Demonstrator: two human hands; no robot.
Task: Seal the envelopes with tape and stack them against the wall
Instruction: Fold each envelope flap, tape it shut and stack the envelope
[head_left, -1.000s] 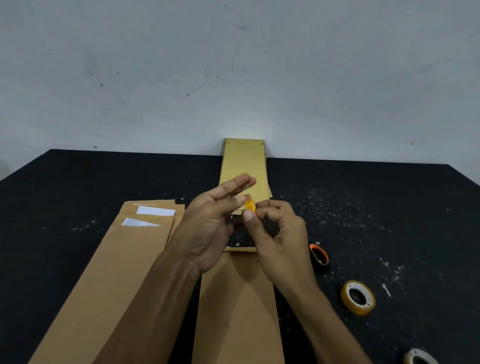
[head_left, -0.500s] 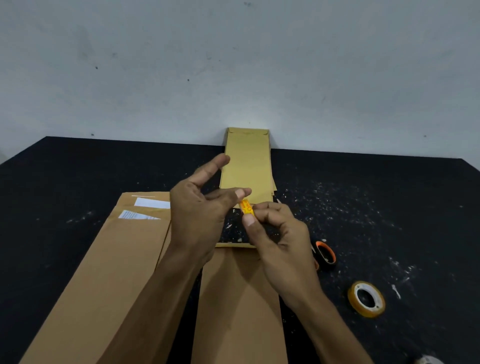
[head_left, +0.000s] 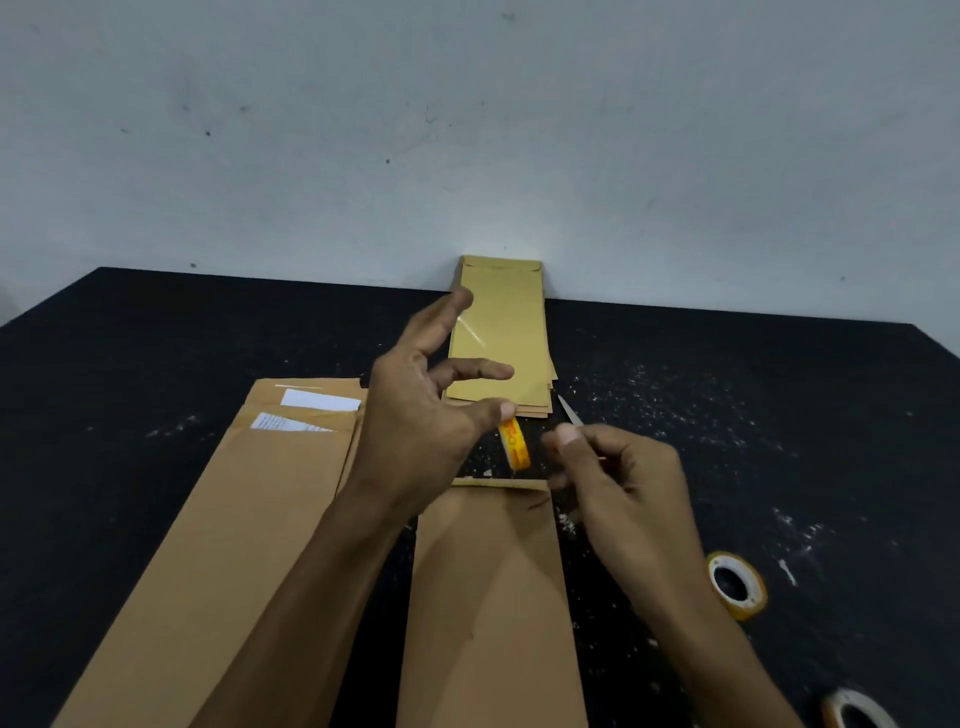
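Brown envelope (head_left: 488, 597) lies flat at near centre, its far edge under both hands. Left hand (head_left: 421, 415) is spread wide, thumb tip on a small orange-yellow tape roll (head_left: 514, 446), a clear strip hard to make out toward the fingers. Right hand (head_left: 618, 486) is curled, pinching a thin blade (head_left: 570, 414); its handle is hidden. Sealed stack (head_left: 501, 338) leans at the wall (head_left: 467, 130), far centre. Open envelopes (head_left: 249, 519) lie left; two tape rolls (head_left: 737, 584) sit right, the nearer one cut off.
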